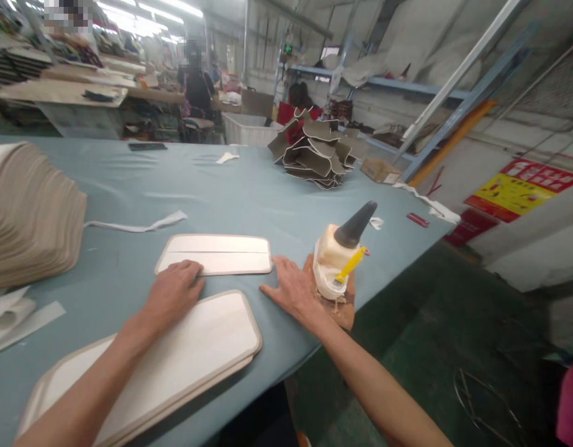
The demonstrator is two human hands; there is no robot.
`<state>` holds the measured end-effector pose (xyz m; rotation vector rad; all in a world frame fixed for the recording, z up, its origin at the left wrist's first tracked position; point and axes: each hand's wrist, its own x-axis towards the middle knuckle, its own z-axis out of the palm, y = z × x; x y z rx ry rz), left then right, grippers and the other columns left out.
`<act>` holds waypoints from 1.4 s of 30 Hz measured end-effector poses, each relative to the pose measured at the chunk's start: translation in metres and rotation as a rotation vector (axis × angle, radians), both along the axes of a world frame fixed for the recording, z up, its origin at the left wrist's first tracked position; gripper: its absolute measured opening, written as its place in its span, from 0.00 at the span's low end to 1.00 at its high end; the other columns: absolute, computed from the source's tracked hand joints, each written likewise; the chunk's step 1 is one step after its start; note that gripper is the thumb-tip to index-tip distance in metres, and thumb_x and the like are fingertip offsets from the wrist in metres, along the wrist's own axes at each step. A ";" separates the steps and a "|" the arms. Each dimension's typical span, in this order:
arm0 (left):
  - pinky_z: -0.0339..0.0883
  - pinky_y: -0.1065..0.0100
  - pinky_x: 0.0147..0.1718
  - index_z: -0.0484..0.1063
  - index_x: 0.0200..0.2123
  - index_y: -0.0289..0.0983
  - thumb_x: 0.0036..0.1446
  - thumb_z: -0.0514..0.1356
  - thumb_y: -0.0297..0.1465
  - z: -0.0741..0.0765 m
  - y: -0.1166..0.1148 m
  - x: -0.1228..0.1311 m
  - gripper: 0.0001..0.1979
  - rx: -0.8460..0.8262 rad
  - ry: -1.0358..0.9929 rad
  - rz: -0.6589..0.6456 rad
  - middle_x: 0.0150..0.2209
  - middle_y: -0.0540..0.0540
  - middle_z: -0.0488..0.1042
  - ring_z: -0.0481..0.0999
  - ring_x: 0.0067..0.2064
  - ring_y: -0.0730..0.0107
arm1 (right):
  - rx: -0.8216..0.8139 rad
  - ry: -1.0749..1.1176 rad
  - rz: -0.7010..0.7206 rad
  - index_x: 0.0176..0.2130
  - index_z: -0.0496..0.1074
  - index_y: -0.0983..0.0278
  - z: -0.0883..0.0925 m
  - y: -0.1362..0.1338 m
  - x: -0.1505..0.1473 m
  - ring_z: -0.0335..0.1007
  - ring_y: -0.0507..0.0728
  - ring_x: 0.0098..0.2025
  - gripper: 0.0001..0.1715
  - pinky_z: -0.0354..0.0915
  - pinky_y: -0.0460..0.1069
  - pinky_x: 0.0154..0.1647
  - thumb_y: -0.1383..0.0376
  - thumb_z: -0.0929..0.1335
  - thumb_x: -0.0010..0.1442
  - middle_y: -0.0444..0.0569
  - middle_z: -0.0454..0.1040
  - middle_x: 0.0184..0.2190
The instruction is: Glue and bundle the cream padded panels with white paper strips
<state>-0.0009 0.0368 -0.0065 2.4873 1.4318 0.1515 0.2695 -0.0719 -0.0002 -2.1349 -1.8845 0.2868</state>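
Note:
A white panel with rounded corners, a beige edge and a dark line along its length (216,264) lies flat on the table. My left hand (174,292) rests on its near left corner, fingers laid flat and slightly bent. At the panel's right end, my right hand (290,287) has its fingers stretched and thumb apart, with fingertips at the edge. Closer to me, partly under my left forearm, lie larger white panels with beige borders (188,347), stacked. Right of my right hand stands a white glue-caked container with a dark cone-shaped top (326,261); a yellow-handled brush (350,266) sticks out of it.
A tall stack of beige panels (39,211) stands at the left of the blue-covered table (221,192). Dark folded pieces (316,152) are piled at the back. White strips (141,225) and a red object (417,220) lie about. A person (197,87) sits beyond.

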 end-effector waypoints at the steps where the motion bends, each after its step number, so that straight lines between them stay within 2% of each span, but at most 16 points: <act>1: 0.70 0.52 0.56 0.76 0.47 0.38 0.62 0.51 0.36 0.000 0.000 -0.002 0.18 -0.004 -0.002 -0.002 0.51 0.37 0.79 0.77 0.54 0.49 | -0.007 0.006 0.009 0.67 0.64 0.68 -0.007 0.011 -0.002 0.68 0.68 0.65 0.44 0.64 0.59 0.66 0.54 0.76 0.60 0.63 0.70 0.66; 4: 0.70 0.56 0.55 0.75 0.50 0.38 0.65 0.49 0.35 0.000 0.000 -0.006 0.18 -0.014 -0.008 -0.004 0.53 0.38 0.78 0.77 0.54 0.54 | -0.040 0.015 0.007 0.68 0.62 0.71 -0.015 0.032 -0.001 0.67 0.69 0.64 0.46 0.63 0.60 0.67 0.52 0.75 0.61 0.65 0.69 0.65; 9: 0.68 0.53 0.58 0.73 0.53 0.36 0.67 0.47 0.34 -0.001 -0.002 -0.008 0.20 -0.031 0.013 0.010 0.60 0.36 0.74 0.74 0.58 0.51 | -0.060 -0.028 0.108 0.69 0.62 0.71 -0.013 0.056 0.014 0.60 0.71 0.70 0.49 0.58 0.62 0.70 0.44 0.73 0.62 0.67 0.60 0.72; 12: 0.69 0.53 0.57 0.73 0.53 0.36 0.67 0.47 0.33 0.002 0.000 -0.006 0.19 -0.061 0.043 0.014 0.59 0.36 0.73 0.75 0.58 0.50 | -0.097 -0.032 0.189 0.69 0.62 0.69 -0.008 0.085 0.019 0.62 0.71 0.69 0.51 0.57 0.62 0.70 0.40 0.72 0.62 0.66 0.64 0.70; 16: 0.71 0.54 0.51 0.74 0.48 0.37 0.68 0.47 0.34 0.009 0.003 -0.002 0.18 -0.109 0.090 0.022 0.54 0.37 0.76 0.77 0.53 0.51 | -0.267 -0.104 0.261 0.70 0.62 0.68 0.000 0.131 0.017 0.65 0.73 0.67 0.54 0.57 0.63 0.68 0.40 0.73 0.60 0.66 0.69 0.67; 18: 0.71 0.55 0.50 0.74 0.47 0.38 0.68 0.47 0.34 0.011 0.004 0.000 0.16 -0.122 0.098 0.031 0.54 0.37 0.76 0.78 0.53 0.53 | -0.309 -0.120 0.278 0.67 0.68 0.67 0.002 0.148 0.014 0.66 0.74 0.65 0.50 0.57 0.64 0.67 0.41 0.74 0.58 0.67 0.73 0.63; 20: 0.71 0.55 0.50 0.74 0.47 0.38 0.68 0.48 0.33 0.012 0.003 0.001 0.15 -0.131 0.091 0.044 0.55 0.37 0.75 0.78 0.53 0.53 | -0.332 -0.110 0.299 0.60 0.75 0.66 0.004 0.161 0.012 0.70 0.74 0.61 0.41 0.61 0.63 0.62 0.42 0.73 0.59 0.65 0.77 0.58; 23: 0.72 0.53 0.50 0.75 0.45 0.38 0.66 0.49 0.33 0.011 0.000 0.002 0.15 -0.149 0.050 0.067 0.55 0.36 0.76 0.78 0.53 0.51 | -0.376 -0.054 0.350 0.53 0.79 0.62 0.009 0.171 0.013 0.77 0.67 0.51 0.26 0.67 0.55 0.50 0.49 0.67 0.66 0.58 0.82 0.52; 26: 0.72 0.51 0.52 0.76 0.43 0.38 0.64 0.51 0.33 0.007 -0.004 0.001 0.14 -0.164 -0.043 0.100 0.58 0.36 0.76 0.78 0.55 0.49 | -0.371 0.000 0.419 0.50 0.80 0.60 0.017 0.171 0.011 0.78 0.60 0.45 0.17 0.65 0.49 0.41 0.61 0.66 0.66 0.51 0.84 0.48; 29: 0.70 0.53 0.58 0.78 0.46 0.41 0.62 0.54 0.36 0.006 -0.007 -0.009 0.15 -0.174 -0.206 0.161 0.59 0.40 0.77 0.77 0.58 0.52 | -0.324 0.035 0.460 0.52 0.79 0.61 0.026 0.162 0.006 0.76 0.58 0.46 0.19 0.64 0.48 0.43 0.65 0.64 0.66 0.50 0.83 0.48; 32: 0.68 0.54 0.62 0.74 0.53 0.40 0.65 0.51 0.44 0.012 -0.005 -0.035 0.22 -0.116 -0.402 0.370 0.58 0.40 0.79 0.76 0.60 0.55 | -0.242 0.130 0.477 0.55 0.77 0.63 0.039 0.146 0.002 0.75 0.57 0.50 0.22 0.65 0.48 0.49 0.67 0.62 0.68 0.49 0.82 0.51; 35: 0.65 0.47 0.64 0.65 0.61 0.35 0.62 0.52 0.49 0.026 0.002 -0.068 0.31 -0.063 -0.557 0.586 0.62 0.33 0.73 0.72 0.63 0.48 | -0.174 0.294 0.484 0.52 0.78 0.64 0.061 0.128 0.000 0.75 0.58 0.48 0.21 0.66 0.50 0.48 0.65 0.62 0.66 0.49 0.82 0.49; 37: 0.64 0.46 0.65 0.60 0.65 0.34 0.57 0.56 0.48 0.037 0.006 -0.086 0.38 -0.119 -0.644 0.608 0.68 0.30 0.66 0.70 0.66 0.47 | -0.160 0.363 0.498 0.51 0.79 0.64 0.081 0.116 -0.002 0.75 0.59 0.46 0.21 0.67 0.51 0.47 0.63 0.62 0.66 0.48 0.83 0.46; 39: 0.62 0.46 0.67 0.57 0.68 0.33 0.55 0.59 0.47 0.046 0.006 -0.097 0.42 -0.217 -0.724 0.573 0.72 0.29 0.60 0.67 0.69 0.46 | -0.157 0.419 0.513 0.50 0.80 0.64 0.103 0.105 -0.004 0.75 0.59 0.45 0.21 0.68 0.51 0.46 0.60 0.63 0.66 0.48 0.83 0.44; 40: 0.61 0.47 0.68 0.57 0.69 0.33 0.54 0.59 0.47 0.050 0.006 -0.100 0.43 -0.265 -0.761 0.549 0.73 0.29 0.58 0.65 0.70 0.46 | -0.161 0.449 0.521 0.50 0.80 0.64 0.113 0.100 -0.006 0.75 0.59 0.44 0.21 0.69 0.51 0.44 0.58 0.64 0.66 0.48 0.82 0.43; 42: 0.63 0.48 0.67 0.61 0.68 0.34 0.53 0.61 0.47 0.060 0.000 -0.103 0.42 -0.353 -0.827 0.490 0.72 0.30 0.62 0.66 0.70 0.47 | -0.184 0.513 0.534 0.50 0.80 0.64 0.132 0.090 -0.010 0.74 0.58 0.41 0.22 0.68 0.50 0.42 0.54 0.66 0.66 0.48 0.82 0.42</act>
